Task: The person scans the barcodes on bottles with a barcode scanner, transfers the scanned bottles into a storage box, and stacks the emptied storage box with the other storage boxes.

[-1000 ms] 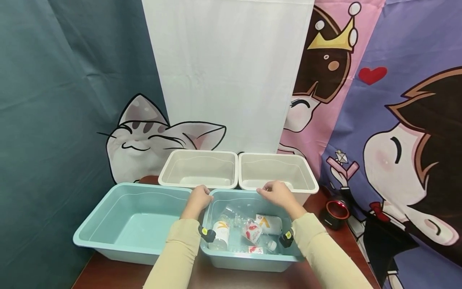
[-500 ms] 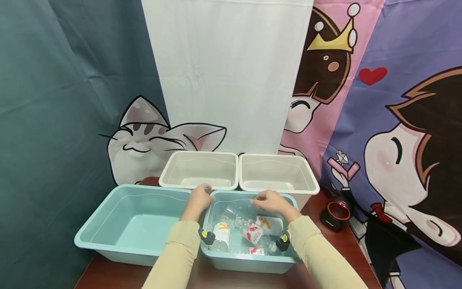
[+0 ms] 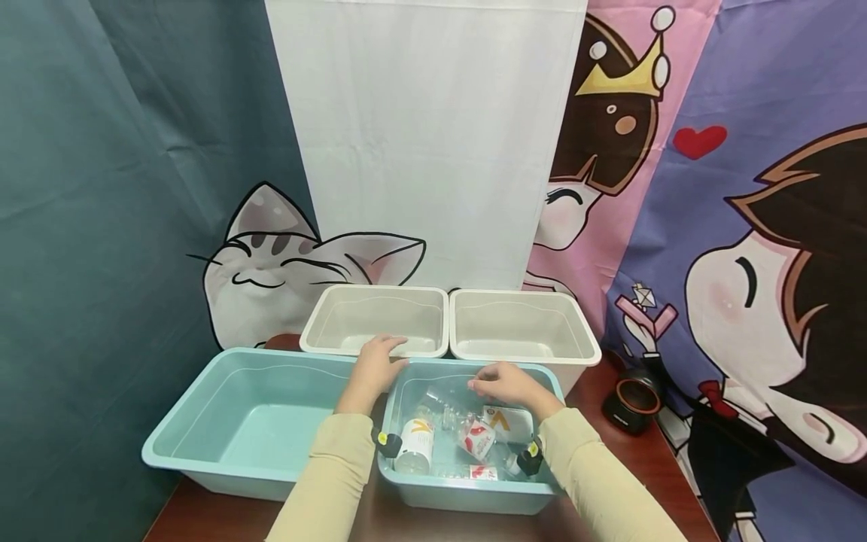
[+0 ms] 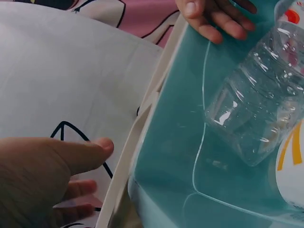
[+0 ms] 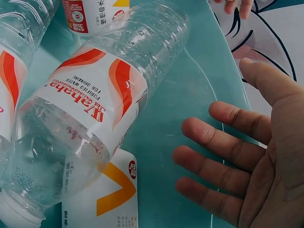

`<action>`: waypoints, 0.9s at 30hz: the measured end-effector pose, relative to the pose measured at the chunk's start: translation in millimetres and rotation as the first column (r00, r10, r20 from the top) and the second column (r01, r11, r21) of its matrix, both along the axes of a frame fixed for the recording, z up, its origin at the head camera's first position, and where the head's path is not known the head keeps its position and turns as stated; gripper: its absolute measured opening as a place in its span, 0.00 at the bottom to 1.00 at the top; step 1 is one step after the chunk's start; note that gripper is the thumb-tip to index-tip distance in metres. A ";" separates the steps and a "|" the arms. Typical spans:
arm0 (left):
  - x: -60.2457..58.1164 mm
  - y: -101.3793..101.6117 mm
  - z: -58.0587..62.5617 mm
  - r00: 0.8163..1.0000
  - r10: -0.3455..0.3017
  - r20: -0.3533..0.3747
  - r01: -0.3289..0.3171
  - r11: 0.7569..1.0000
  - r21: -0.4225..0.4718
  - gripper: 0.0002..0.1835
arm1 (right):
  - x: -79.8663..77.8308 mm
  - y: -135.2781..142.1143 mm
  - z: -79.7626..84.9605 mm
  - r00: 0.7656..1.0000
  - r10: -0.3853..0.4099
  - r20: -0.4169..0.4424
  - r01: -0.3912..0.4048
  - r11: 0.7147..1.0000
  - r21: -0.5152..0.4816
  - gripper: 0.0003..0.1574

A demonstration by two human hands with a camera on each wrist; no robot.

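In the head view my left hand (image 3: 372, 370) hovers by the back left corner of the right blue tub (image 3: 474, 497). Its fingers are loosely bent, and nothing lies between them in the left wrist view. Over the back part of the same tub hangs my right hand (image 3: 509, 384), palm toward the bottles with fingers spread in the right wrist view. Inside lie several clear plastic bottles: a Wahaha bottle (image 5: 97, 90) with a red and white label, a bottle with a white and orange label (image 3: 416, 446), and another white-labelled bottle (image 5: 116, 190) beneath the Wahaha one.
A second blue tub (image 3: 196, 461) stands on the left. Behind are two cream bins, a left one (image 3: 379, 290) and a right one (image 3: 589, 354). A black round device (image 3: 632, 403) sits on the brown table (image 3: 230, 516) at right. Printed curtains hang behind.
My right hand has moved left and inward from the tub's back rim. My left hand has risen slightly and its fingers have spread from the rim. The bottles look unmoved.
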State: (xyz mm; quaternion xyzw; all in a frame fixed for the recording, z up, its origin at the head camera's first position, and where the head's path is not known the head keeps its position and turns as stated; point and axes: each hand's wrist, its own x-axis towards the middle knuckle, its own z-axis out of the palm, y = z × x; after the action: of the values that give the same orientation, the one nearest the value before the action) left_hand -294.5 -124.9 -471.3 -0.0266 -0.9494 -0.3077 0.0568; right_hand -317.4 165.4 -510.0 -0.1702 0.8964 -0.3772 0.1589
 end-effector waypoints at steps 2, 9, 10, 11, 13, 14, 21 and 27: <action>-0.3 0.2 -1.4 0.999 -0.034 0.003 0.035 0.997 -0.075 0.24 | -0.3 0.6 -0.7 1.000 0.006 -0.004 -0.006 1.000 -0.004 0.21; -1.4 0.7 -15.6 0.987 -0.111 0.116 0.133 0.969 -0.207 0.26 | 1.2 0.0 -1.1 1.000 0.015 -0.014 -0.015 1.000 -0.013 0.19; -1.3 0.7 -17.7 0.985 -0.116 0.130 0.142 0.965 -0.220 0.26 | 1.4 0.0 -0.9 1.000 0.018 -0.016 -0.018 1.000 -0.014 0.19; -1.0 0.7 -19.0 0.983 -0.118 0.140 0.149 0.960 -0.235 0.27 | 1.6 0.0 -1.1 1.000 0.021 -0.017 -0.021 1.000 -0.014 0.19; -0.5 0.8 -21.7 0.979 -0.122 0.161 0.163 0.949 -0.271 0.27 | 1.8 0.2 -2.0 1.000 0.023 -0.016 -0.023 1.000 -0.014 0.20; -0.5 0.8 -22.8 0.977 -0.120 0.177 0.168 0.943 -0.286 0.28 | 1.9 0.4 -2.7 1.000 0.023 -0.015 -0.023 1.000 -0.014 0.20; -0.1 2.5 -26.9 0.965 -0.106 0.240 0.178 0.937 -0.301 0.31 | 3.3 1.8 -5.7 0.999 0.046 -0.008 -0.046 0.999 -0.012 0.19; 0.5 4.1 -30.5 0.972 -0.092 0.216 0.164 0.924 -0.346 0.34 | 5.3 2.1 -6.2 0.996 0.090 -0.003 -0.090 0.996 -0.020 0.22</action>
State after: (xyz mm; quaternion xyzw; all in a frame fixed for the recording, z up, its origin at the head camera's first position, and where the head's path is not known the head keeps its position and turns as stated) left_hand -294.1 -120.8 -501.8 -0.0684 -0.9868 -0.1321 -0.0633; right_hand -312.2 167.5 -516.3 -0.2125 0.8840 -0.3787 0.1733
